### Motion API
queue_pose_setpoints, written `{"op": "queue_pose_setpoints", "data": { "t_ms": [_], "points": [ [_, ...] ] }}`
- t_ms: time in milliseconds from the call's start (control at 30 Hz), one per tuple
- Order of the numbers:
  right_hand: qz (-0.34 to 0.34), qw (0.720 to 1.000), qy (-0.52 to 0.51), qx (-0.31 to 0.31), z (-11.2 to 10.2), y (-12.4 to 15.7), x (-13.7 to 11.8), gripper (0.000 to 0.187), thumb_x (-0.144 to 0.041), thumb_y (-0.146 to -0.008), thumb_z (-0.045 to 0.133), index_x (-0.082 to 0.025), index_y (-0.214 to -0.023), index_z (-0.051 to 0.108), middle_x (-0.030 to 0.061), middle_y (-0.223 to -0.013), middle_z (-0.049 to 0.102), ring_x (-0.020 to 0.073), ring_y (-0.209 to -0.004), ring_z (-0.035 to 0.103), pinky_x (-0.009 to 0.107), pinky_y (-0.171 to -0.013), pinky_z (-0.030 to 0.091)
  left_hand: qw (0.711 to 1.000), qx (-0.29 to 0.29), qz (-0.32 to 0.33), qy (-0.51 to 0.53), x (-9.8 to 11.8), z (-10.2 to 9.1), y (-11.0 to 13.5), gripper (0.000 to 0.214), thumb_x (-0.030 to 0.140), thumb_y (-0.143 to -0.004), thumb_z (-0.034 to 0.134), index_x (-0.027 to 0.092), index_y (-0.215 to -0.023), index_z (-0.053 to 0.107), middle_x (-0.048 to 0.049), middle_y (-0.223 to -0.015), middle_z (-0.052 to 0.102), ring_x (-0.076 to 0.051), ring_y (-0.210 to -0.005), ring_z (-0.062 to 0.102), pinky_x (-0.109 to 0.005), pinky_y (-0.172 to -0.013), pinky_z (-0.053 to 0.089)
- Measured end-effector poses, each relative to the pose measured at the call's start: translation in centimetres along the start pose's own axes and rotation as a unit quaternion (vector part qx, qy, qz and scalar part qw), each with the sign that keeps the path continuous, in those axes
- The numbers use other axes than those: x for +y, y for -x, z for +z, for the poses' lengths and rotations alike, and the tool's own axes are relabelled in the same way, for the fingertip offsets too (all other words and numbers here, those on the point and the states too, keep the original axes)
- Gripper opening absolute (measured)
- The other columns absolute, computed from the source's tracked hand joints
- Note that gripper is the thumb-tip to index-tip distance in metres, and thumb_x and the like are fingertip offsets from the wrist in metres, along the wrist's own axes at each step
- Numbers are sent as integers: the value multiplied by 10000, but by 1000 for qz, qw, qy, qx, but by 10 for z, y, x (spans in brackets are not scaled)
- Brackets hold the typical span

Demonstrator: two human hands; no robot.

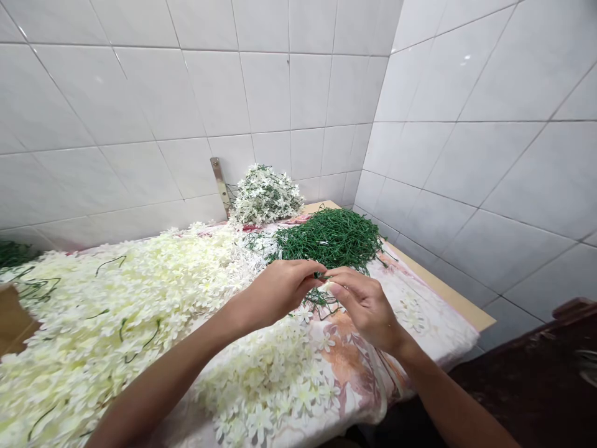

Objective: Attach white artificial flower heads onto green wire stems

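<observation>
My left hand (pixel 285 285) and my right hand (pixel 361 303) meet over the cloth, fingertips pinched close together. Between them shows a bit of green plastic stem, held by the left fingers. A small pale flower piece (pixel 326 286) sits at the right thumb and fingers, mostly covered by them. Just behind the hands lies a heap of green plastic stems (pixel 331 236). Loose white artificial petals (pixel 261 367) are spread below my left wrist, and a few more stems (pixel 319 297) rest under the fingers.
A large pile of cream-white artificial flowers (pixel 140 292) covers the left side. At the back, a bunch of assembled flowers (pixel 267 196) stands near a metal bracket (pixel 220 183). A patterned cloth (pixel 349 354) covers the table, whose wooden edge (pixel 448 292) shows at right. Tiled walls (pixel 280 93) enclose the corner.
</observation>
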State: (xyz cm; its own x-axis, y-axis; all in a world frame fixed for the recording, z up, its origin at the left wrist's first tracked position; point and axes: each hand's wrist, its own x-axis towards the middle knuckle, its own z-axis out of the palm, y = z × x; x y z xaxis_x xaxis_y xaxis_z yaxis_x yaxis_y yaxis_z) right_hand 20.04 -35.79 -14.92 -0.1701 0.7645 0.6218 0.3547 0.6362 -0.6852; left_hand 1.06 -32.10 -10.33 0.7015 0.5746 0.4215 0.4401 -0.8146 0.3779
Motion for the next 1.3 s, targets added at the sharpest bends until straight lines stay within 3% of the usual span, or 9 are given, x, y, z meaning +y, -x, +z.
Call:
{"op": "queue_pose_setpoints", "data": {
  "t_ms": [167, 333, 733, 967, 1133, 1300],
  "points": [
    [10, 1000, -9, 16, 3, 1, -4, 225, -305, -931, 504, -215, -872, 701, 70, -930, 715, 202, -885, 661, 322, -796, 514, 993, 101, 49, 30, -4, -4, 0, 214, 198, -939, 482, 166, -997, 686, -50, -862, 735, -122, -715, 663, -227, -650, 507],
    [17, 1000, -7, 16, 4, 4, -6, 246, -294, -937, 493, -211, -792, 674, 44, -766, 702, 180, -718, 651, 300, -687, 500, 990, 125, 68, 10, 6, -21, 6, 201, 181, -923, 516, 187, -1009, 698, -22, -811, 740, -106, -661, 660, -209, -605, 509],
    [-72, 994, 75, 30, 7, 3, -7, 192, -186, -916, 492, -196, -767, 613, 39, -683, 641, 156, -625, 596, 284, -597, 469, 991, 72, 87, -65, 10, -16, 9, 199, 190, -934, 495, 158, -940, 692, -33, -752, 708, -110, -590, 610, -222, -542, 441],
    [-156, 975, 158, 25, 7, 1, -1, 167, -129, -900, 514, -176, -763, 596, 36, -657, 639, 128, -571, 564, 246, -561, 442, 991, 21, 90, -99, 10, -12, 8, 211, 155, -933, 466, 133, -868, 665, -12, -669, 620, -102, -551, 512, -228, -524, 377],
    [-93, 987, 133, -2, 6, 3, -4, 228, -148, -915, 512, -172, -698, 580, -6, -566, 612, 94, -492, 550, 211, -528, 415, 995, -2, 67, -76, 9, -11, 6, 223, 186, -940, 455, 134, -820, 636, -16, -693, 615, -100, -570, 500, -228, -546, 374],
    [-15, 997, 62, -42, 6, 6, -9, 185, -132, -928, 476, -181, -831, 626, -5, -691, 688, 103, -616, 638, 195, -610, 453, 997, 9, 62, -49, 7, -12, 6, 196, 149, -914, 474, 138, -783, 618, -17, -697, 633, -94, -569, 514, -214, -551, 379]
  ]
}}
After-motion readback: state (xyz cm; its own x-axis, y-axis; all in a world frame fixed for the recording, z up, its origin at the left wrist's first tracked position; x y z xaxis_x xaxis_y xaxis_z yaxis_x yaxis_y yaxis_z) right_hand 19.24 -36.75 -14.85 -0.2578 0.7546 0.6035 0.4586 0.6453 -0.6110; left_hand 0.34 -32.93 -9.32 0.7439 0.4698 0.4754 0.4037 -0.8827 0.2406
